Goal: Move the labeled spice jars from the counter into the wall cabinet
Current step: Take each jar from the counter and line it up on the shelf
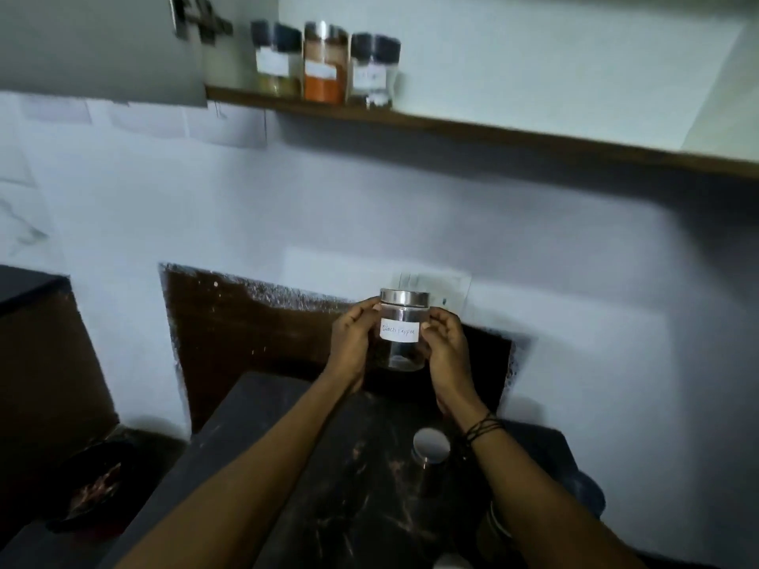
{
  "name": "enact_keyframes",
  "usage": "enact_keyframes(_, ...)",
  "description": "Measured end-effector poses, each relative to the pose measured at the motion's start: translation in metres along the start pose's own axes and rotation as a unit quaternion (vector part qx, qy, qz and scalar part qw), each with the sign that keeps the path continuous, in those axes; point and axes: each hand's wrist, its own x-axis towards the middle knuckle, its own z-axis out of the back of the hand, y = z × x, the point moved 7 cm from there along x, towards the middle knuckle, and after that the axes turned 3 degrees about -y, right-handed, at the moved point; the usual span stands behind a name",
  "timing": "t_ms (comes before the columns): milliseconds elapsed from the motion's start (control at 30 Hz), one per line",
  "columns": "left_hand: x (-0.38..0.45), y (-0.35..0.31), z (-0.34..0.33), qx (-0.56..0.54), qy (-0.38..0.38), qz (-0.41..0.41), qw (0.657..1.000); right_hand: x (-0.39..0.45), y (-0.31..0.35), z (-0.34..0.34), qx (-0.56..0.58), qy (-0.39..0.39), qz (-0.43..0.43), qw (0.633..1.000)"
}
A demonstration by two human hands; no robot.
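Observation:
A clear glass jar (403, 328) with a steel lid and a white handwritten label is held up above the dark counter (287, 437). My left hand (352, 342) grips its left side and my right hand (447, 351) grips its right side. Another steel-lidded jar (431, 451) stands on the counter below my right wrist. High at the back, the wall cabinet's wooden shelf (472, 127) carries three labeled jars: a yellow-green one (276, 59), an orange one (325, 63) and a pale one (374, 71).
The cabinet's open grey door (98, 47) hangs at the upper left. To the right of the jars the shelf stretches on. A dark lower surface (28, 285) sits at the left, and a dark bin or bag (94, 482) lies beneath it.

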Motion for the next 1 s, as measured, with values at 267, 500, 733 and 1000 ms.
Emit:
enact_keyframes(267,0.037,-0.160,-0.065,0.043,0.005,-0.181,0.983,0.054,0.155,-0.023,-0.027,-0.013,0.172,0.985)
enact_keyframes(500,0.047,-0.251,-0.111,0.022,-0.003,-0.265,0.964,0.084,0.258,-0.038,-0.038,-0.039,0.283,0.958)
enact_keyframes(733,0.085,-0.299,-0.138,0.033,-0.034,-0.288,0.956,0.126,0.306,-0.052,-0.092,-0.095,0.307,0.943)
enact_keyframes(1000,0.156,-0.309,-0.154,0.107,-0.028,-0.249,0.962,0.192,0.323,-0.080,-0.183,-0.093,0.272,0.940)
